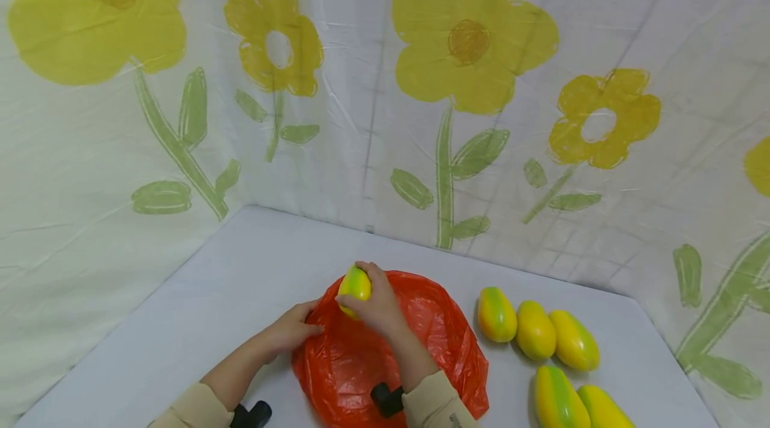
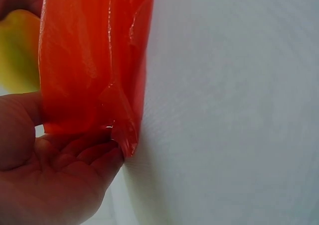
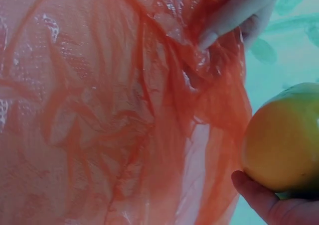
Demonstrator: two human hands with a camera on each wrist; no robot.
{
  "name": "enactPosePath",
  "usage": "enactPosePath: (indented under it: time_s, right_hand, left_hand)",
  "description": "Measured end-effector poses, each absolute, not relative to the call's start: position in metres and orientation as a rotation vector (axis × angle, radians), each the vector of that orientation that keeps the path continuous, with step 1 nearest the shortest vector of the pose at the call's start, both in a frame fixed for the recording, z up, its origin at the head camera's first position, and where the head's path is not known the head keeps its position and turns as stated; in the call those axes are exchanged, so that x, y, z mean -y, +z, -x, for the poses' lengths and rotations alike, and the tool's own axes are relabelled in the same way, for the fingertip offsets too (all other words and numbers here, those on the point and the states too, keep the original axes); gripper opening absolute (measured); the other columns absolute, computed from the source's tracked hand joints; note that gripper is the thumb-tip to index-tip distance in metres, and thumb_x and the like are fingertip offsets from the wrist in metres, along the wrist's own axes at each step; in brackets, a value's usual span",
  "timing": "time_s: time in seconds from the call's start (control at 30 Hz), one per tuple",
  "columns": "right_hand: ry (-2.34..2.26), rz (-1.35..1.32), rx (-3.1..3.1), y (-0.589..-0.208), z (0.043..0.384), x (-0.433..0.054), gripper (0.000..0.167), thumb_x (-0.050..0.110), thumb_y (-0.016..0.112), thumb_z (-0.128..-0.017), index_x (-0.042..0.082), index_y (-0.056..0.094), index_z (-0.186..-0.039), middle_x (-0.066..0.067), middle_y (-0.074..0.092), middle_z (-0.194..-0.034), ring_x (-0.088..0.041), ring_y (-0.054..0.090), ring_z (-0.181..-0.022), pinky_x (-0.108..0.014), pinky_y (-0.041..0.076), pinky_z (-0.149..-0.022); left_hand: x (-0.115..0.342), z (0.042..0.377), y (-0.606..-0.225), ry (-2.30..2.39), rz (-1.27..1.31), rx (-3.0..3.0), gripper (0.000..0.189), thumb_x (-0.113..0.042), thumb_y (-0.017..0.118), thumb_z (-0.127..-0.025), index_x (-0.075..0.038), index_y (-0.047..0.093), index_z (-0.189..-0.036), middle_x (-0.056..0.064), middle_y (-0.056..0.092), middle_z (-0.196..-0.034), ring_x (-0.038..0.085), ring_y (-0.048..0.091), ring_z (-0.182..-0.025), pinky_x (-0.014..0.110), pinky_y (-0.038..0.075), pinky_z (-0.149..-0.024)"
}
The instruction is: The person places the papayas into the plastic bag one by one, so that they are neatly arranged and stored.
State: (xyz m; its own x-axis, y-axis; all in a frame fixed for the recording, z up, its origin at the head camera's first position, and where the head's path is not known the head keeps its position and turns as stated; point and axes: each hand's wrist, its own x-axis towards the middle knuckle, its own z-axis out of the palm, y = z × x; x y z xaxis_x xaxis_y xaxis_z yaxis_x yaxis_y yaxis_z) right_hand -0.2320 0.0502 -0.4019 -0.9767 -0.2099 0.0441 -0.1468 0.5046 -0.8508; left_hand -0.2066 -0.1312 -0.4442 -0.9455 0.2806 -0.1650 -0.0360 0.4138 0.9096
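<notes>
A red plastic bag [image 1: 433, 321] lies spread wide on the table, its mouth facing up. My left hand [image 1: 295, 329] pinches the bag's left rim between thumb and fingers, which the left wrist view shows close up on the red plastic [image 2: 84, 56]. Above the bag's far left edge, my right hand [image 1: 379, 304] grips a yellow-green mango [image 1: 356, 286]. In the right wrist view the mango [image 3: 284, 138] sits beside the bag's edge, with a fingertip against its lower side. The inside of the bag shows only creased red plastic.
Several more yellow-green mangoes lie right of the bag: three in a back group, including one mango [image 1: 496, 314], and two nearer the front, including another mango [image 1: 559, 398]. The white table [image 1: 240, 274] meets a flower-printed curtain [image 1: 343, 147] at the back and left.
</notes>
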Motion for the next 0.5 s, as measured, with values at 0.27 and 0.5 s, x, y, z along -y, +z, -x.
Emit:
enactPosePath:
  time_s: [0.27, 0.5]
  right_hand:
    - [-1.462, 0.302, -2.672, -0.410, 0.229, -0.044, 0.069, 0.028, 0.073, -0.076, 0.018, 0.042, -0.136, -0.008, 0.042, -0.137, -0.022, 0.049, -0.104, -0.037, 0.054, -0.079]
    - [-1.441, 0.301, -2.681, -0.418, 0.229, -0.041, 0.071, 0.027, 0.075, -0.074, 0.015, 0.042, -0.136, -0.008, 0.041, -0.138, -0.023, 0.048, -0.105, -0.037, 0.055, -0.077]
  left_hand:
    - [0.132, 0.206, -0.444, 1.541, -0.218, -2.388, 0.052, -0.003, 0.055, -0.087, 0.000, 0.042, -0.137, 0.018, 0.056, -0.126, 0.018, 0.061, -0.091, 0.039, 0.057, -0.077]
    - [0.130, 0.205, -0.443, 1.538, -0.191, -2.390, 0.051, -0.003, 0.055, -0.087, -0.001, 0.043, -0.136, 0.018, 0.056, -0.125, 0.018, 0.061, -0.090, 0.039, 0.057, -0.076]
